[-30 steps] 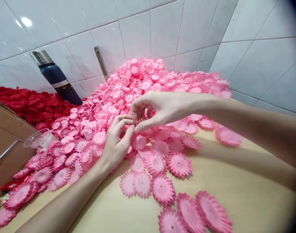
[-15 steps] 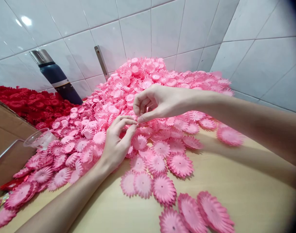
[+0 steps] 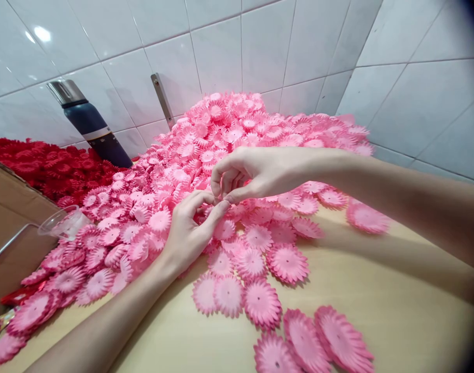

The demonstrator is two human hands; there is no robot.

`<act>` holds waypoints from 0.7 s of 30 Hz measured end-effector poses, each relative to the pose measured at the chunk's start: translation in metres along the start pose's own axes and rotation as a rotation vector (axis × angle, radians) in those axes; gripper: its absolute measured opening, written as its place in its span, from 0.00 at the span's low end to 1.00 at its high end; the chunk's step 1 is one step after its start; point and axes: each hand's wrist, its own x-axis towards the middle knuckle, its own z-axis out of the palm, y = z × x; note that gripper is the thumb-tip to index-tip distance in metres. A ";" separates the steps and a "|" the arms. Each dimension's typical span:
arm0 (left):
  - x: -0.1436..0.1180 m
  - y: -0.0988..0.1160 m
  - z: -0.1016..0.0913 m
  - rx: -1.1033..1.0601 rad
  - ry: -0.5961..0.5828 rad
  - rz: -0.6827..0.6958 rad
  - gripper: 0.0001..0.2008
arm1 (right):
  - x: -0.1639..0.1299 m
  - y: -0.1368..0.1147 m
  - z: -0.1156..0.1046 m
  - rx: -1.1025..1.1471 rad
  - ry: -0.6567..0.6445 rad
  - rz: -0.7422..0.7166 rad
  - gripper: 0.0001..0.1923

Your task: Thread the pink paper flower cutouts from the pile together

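My left hand (image 3: 192,226) is closed in a pinch, its thumb and index fingertips meeting those of the other hand. My right hand (image 3: 247,176) comes in from the right and also pinches, thumb against index finger. Whatever sits between the fingertips is too small to make out. Beneath and behind both hands rises a large heap of pink scalloped flower discs (image 3: 217,129), each with a small dark centre hole. Closer to me, several darker-edged pink flower discs (image 3: 262,303) lie on the table (image 3: 377,290).
A dark blue bottle (image 3: 91,124) with a metal cap leans at the back left, beside a pile of red flower discs (image 3: 38,166). A cardboard box (image 3: 15,223) and a clear plastic cup (image 3: 66,221) stand at the left. White tiled walls (image 3: 217,46) bound the back and right.
My right hand has dropped slightly toward the left, and its fingertips now meet my left fingertips more closely. My left thumb has shifted a little up and right.
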 end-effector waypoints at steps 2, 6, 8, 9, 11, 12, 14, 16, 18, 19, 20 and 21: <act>0.000 -0.001 0.000 -0.003 -0.007 -0.001 0.09 | 0.000 0.000 -0.001 -0.018 0.007 -0.002 0.08; 0.000 -0.003 -0.001 -0.007 -0.032 0.006 0.06 | -0.001 0.001 -0.003 -0.055 0.009 0.001 0.08; 0.000 -0.003 -0.001 -0.007 -0.043 0.013 0.06 | -0.002 0.001 -0.004 -0.062 -0.002 0.015 0.09; 0.000 -0.002 -0.001 -0.010 -0.050 0.015 0.06 | -0.002 0.000 -0.004 -0.064 -0.007 0.023 0.09; 0.000 -0.001 0.000 -0.016 -0.057 0.020 0.06 | -0.002 -0.001 -0.004 -0.068 -0.023 0.035 0.09; 0.000 -0.001 0.000 -0.016 -0.059 0.021 0.05 | -0.002 -0.001 -0.004 -0.067 -0.034 0.038 0.09; 0.000 0.000 0.000 -0.012 -0.058 0.022 0.06 | -0.002 -0.002 -0.004 -0.059 -0.050 0.040 0.09; 0.000 0.000 0.000 -0.009 -0.056 0.023 0.06 | -0.001 -0.001 -0.004 -0.044 -0.063 0.041 0.10; 0.000 -0.001 0.000 -0.008 -0.054 0.026 0.06 | -0.001 -0.001 -0.004 -0.036 -0.070 0.038 0.09; 0.000 -0.001 0.000 -0.006 -0.052 0.028 0.06 | -0.001 0.000 -0.004 -0.035 -0.070 0.033 0.09; 0.000 -0.001 0.000 -0.004 -0.049 0.030 0.06 | -0.001 0.001 -0.004 -0.034 -0.068 0.029 0.08; 0.000 -0.001 0.000 -0.002 -0.046 0.031 0.06 | -0.001 0.001 -0.005 -0.033 -0.060 0.025 0.08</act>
